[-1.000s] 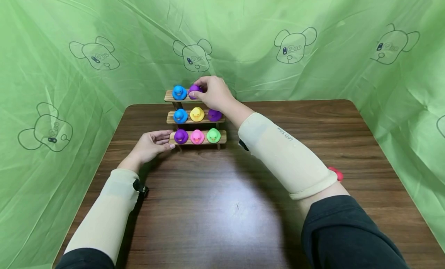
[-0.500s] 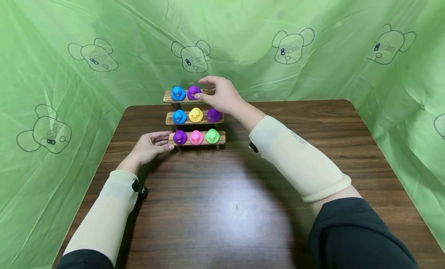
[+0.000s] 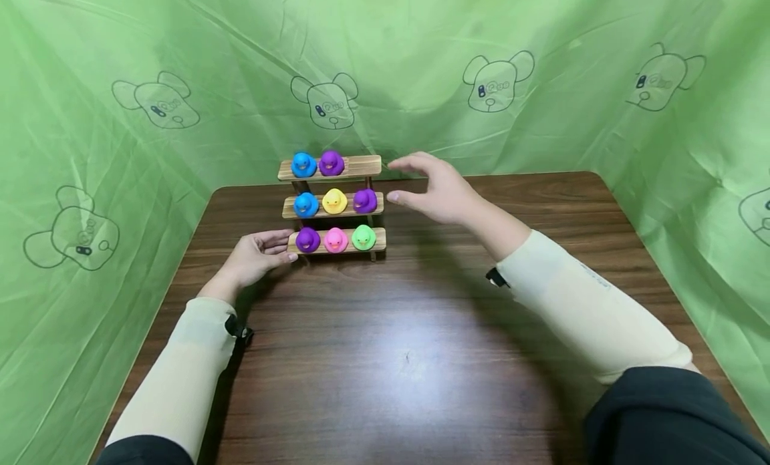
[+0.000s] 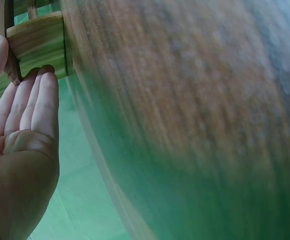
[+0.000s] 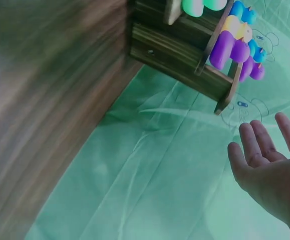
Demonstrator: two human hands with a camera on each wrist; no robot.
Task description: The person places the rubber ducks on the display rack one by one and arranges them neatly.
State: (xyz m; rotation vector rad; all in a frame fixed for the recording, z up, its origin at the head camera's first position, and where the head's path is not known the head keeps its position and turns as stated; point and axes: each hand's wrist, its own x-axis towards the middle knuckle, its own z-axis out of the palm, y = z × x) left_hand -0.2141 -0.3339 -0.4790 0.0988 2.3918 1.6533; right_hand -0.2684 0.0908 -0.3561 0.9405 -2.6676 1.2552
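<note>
A three-tier wooden display stand stands at the far left of the table with small rubber ducks on every tier. A blue duck and a purple duck sit on the top tier. The middle tier bears blue, yellow and purple ducks. Purple, pink and green ducks line the bottom one. My left hand holds the bottom tier's left end between thumb and fingers, as the left wrist view confirms. My right hand is just right of the stand, apart from it, fingers extended and holding nothing.
A brown wood-grain table spreads in front of the stand. Green sheeting with drawn bear heads hangs close behind the stand and along both sides.
My right hand has let go of the purple duck on the top tier and moved right, away from the stand. My left hand stays at the bottom tier's end.
</note>
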